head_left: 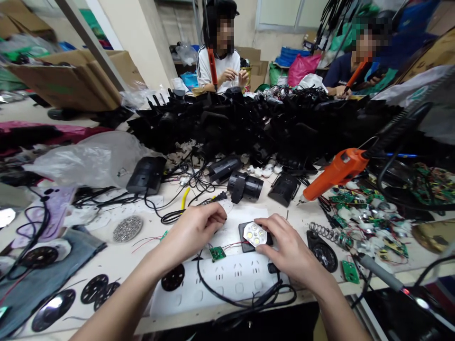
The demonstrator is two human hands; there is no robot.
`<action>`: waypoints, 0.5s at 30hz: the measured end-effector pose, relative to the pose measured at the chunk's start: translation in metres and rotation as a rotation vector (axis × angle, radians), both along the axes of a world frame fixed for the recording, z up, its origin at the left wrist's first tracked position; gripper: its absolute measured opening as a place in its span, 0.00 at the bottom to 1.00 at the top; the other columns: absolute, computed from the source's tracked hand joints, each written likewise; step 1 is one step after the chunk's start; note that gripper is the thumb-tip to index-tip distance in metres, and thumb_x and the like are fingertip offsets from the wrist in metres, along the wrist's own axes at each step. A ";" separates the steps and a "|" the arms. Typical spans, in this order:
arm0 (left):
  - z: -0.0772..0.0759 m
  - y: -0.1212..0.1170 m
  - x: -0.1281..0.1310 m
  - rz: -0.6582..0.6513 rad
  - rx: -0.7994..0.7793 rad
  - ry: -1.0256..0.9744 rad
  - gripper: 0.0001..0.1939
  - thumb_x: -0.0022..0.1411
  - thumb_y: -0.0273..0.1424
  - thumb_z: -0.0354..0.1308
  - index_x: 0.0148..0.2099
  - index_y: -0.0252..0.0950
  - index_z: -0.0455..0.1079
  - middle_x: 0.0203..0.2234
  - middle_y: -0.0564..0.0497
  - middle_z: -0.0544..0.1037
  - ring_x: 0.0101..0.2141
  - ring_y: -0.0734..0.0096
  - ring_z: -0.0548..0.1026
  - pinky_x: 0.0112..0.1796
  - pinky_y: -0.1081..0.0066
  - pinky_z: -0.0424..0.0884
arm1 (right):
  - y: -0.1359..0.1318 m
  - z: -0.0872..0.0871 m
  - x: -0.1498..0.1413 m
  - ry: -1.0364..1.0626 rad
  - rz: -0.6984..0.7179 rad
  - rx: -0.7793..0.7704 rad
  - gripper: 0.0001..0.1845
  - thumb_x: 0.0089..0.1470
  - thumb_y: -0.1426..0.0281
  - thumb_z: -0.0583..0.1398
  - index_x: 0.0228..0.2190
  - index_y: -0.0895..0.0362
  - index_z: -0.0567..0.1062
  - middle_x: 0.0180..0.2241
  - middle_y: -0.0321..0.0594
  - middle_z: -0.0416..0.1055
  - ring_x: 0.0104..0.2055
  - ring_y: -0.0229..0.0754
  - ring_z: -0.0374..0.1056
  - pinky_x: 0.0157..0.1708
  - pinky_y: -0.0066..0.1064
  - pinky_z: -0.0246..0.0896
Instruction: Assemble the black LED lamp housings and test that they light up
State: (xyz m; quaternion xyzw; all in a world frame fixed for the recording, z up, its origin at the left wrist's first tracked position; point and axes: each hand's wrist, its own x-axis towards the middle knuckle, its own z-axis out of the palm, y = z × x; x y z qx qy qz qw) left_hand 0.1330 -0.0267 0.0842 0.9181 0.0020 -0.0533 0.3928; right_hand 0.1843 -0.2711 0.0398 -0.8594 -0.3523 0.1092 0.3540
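My right hand grips a white LED board by its edges, thumb on the near side and fingers on the far side. The board has several yellowish LEDs and rests over a flat black block. Red and dark wires lead from it to a small green circuit board lying by the power strip. To the left, my left hand hovers over the table with its fingers pinched together. Something small and dark shows at its fingertips, too small to name. A white power strip lies below both hands.
An orange electric screwdriver hangs at the right. Nearby lie green circuit boards, a soldering iron and a spring. Black housings are heaped behind. A dish of screws stands left. Two people sit opposite.
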 end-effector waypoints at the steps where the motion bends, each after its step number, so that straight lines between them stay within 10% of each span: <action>1: -0.003 -0.003 -0.001 -0.014 0.001 0.011 0.07 0.59 0.25 0.51 0.38 0.39 0.70 0.32 0.52 0.80 0.34 0.68 0.78 0.35 0.71 0.72 | 0.000 0.000 0.000 0.006 -0.002 0.000 0.23 0.54 0.75 0.61 0.51 0.52 0.68 0.43 0.41 0.66 0.47 0.48 0.64 0.49 0.41 0.63; 15: -0.032 -0.051 0.010 -0.150 0.040 -0.014 0.23 0.53 0.23 0.63 0.52 0.38 0.70 0.38 0.49 0.71 0.36 0.64 0.72 0.39 0.66 0.69 | 0.006 -0.003 -0.003 0.038 -0.038 0.015 0.22 0.50 0.80 0.62 0.47 0.56 0.68 0.42 0.41 0.64 0.46 0.47 0.64 0.49 0.42 0.63</action>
